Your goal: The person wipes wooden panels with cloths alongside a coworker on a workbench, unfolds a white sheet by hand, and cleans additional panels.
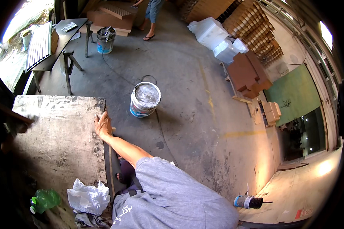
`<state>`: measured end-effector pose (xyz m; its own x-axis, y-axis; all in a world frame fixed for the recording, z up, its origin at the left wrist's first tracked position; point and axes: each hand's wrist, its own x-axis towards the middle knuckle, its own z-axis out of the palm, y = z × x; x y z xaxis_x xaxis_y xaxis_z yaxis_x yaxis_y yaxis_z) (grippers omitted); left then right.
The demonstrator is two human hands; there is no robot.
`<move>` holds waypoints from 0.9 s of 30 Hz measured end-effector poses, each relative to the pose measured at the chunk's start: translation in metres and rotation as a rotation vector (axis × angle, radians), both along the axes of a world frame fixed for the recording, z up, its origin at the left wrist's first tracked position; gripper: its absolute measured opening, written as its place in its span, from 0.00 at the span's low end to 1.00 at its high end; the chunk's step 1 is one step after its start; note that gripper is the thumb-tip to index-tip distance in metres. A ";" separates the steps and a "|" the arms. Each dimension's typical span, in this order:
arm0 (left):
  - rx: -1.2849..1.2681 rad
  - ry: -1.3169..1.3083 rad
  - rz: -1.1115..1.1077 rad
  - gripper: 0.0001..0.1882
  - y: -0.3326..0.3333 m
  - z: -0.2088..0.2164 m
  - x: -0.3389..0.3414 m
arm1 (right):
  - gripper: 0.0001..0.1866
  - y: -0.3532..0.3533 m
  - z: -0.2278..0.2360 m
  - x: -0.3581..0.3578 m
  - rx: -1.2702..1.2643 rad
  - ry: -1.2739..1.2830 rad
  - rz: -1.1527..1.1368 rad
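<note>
Head view: right hand (102, 126) is laid flat, fingers spread, on worn grey plywood tabletop (57, 129); left hand unseen.

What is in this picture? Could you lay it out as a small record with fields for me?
Place: workshop with a grey concrete floor
Right hand: flat on the right edge of a worn wooden board, fingers spread, holding nothing
Left hand: not in view
On the board: crumpled white plastic bag, green plastic bottle
On the floor: white paint bucket, a second bucket farther off, a spool
Background: stacks of cardboard, a bench, another person's legs
</note>
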<state>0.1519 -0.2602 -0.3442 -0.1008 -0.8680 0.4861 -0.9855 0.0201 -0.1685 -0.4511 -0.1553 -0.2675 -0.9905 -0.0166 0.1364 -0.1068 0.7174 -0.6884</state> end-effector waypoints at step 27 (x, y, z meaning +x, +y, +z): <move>-0.088 0.339 0.312 0.28 0.076 0.113 -0.011 | 0.27 0.007 -0.101 -0.066 0.188 0.267 0.243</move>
<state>0.1407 -0.1844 -0.2312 0.3359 -0.7854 0.5200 -0.9419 -0.2860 0.1764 -0.5172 -0.1481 -0.3689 -0.8847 -0.2953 0.3607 -0.4463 0.7599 -0.4726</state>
